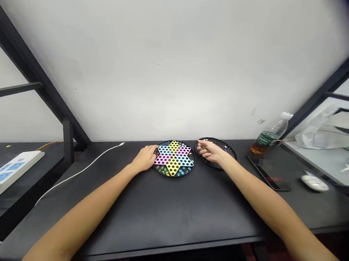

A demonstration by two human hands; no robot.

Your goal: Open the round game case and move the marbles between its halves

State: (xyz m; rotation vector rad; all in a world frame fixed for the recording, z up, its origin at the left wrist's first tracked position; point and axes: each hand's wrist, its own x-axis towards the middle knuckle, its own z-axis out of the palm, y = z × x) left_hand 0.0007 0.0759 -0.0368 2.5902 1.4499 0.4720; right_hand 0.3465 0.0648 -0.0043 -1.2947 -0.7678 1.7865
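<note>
Head view: a round game board lies flat on the far middle of a black desk, close to the white wall. Its face carries a six-pointed star of yellow, pink and blue fields, each perforated with rows of holes. Small coloured pieces sit in the black channel around the star, most visibly along the near edge.

The left hand rests palm-down on the desk at the board's left rim, with its fingertips touching the rim. The fingers are curled. It cannot be told whether they pinch anything.

Just right of the board, almost touching it, lies a round black tray with holes and a few small pieces in it. The right hand is over the tray's left half. Its fingers are bunched together around a few small greenish-yellow marbles.

Both forearms extend from the near edge of the desk towards the board.

Further right:
- A plastic bottle with a green label and amber liquid stands near the wall.
- A dark phone lies flat in front of the bottle.
- A white mouse sits near the desk's right edge.

To the left, a white cable runs across the desk. A white power strip lies on the adjoining surface.
</note>
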